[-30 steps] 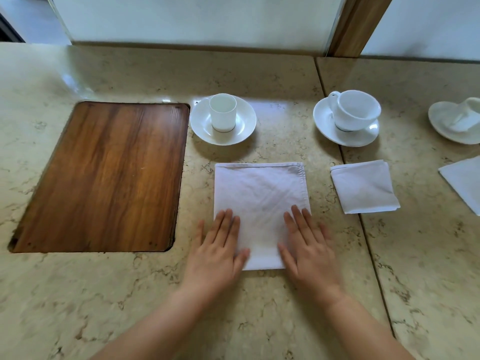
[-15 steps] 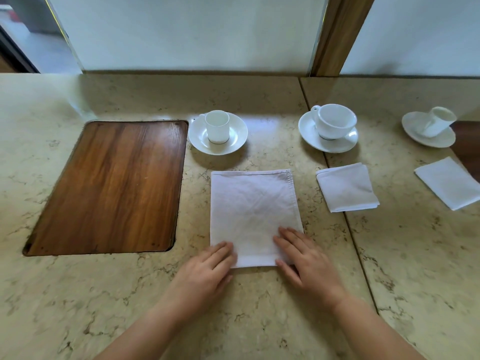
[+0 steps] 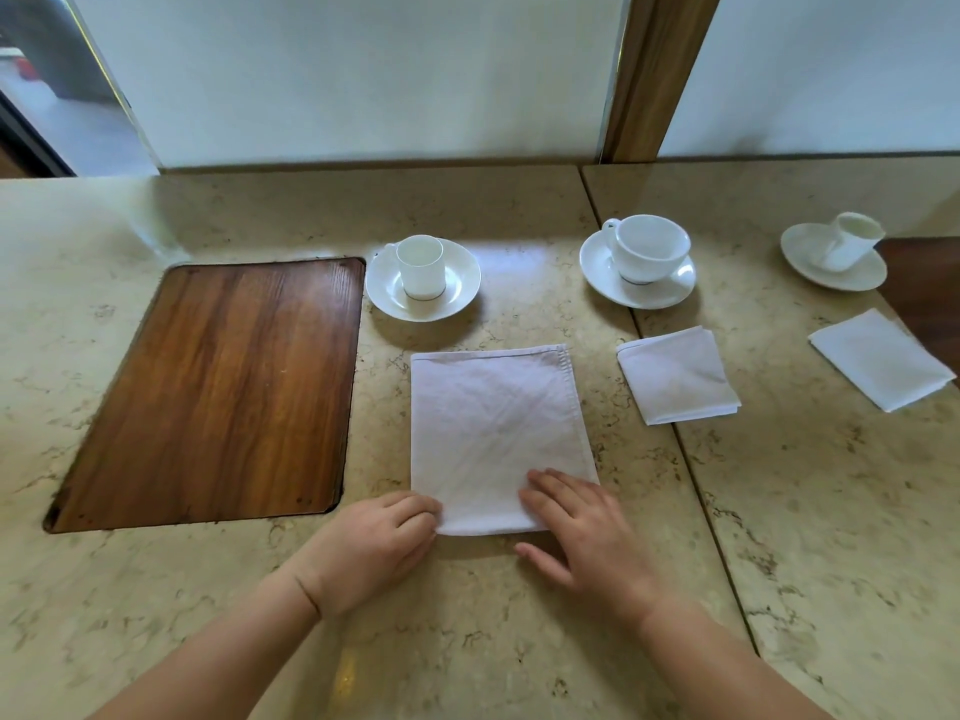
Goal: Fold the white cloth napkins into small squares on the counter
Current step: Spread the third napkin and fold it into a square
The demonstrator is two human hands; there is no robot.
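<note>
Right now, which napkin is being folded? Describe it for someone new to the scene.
Right of the wooden inset, below the straight-sided cup, lies the largest napkin. Both hands touch its near edge; the two napkins farther right are smaller, finished squares.

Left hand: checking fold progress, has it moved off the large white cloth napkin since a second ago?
Yes. The left hand slid toward the large white cloth napkin's near-left corner.

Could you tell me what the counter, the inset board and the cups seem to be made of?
Counter: polished beige stone, probably marble, veined and glossy. Inset board: varnished wood, visible grain. Cups: glazed white ceramic, likely porcelain, smooth and shiny.
</note>
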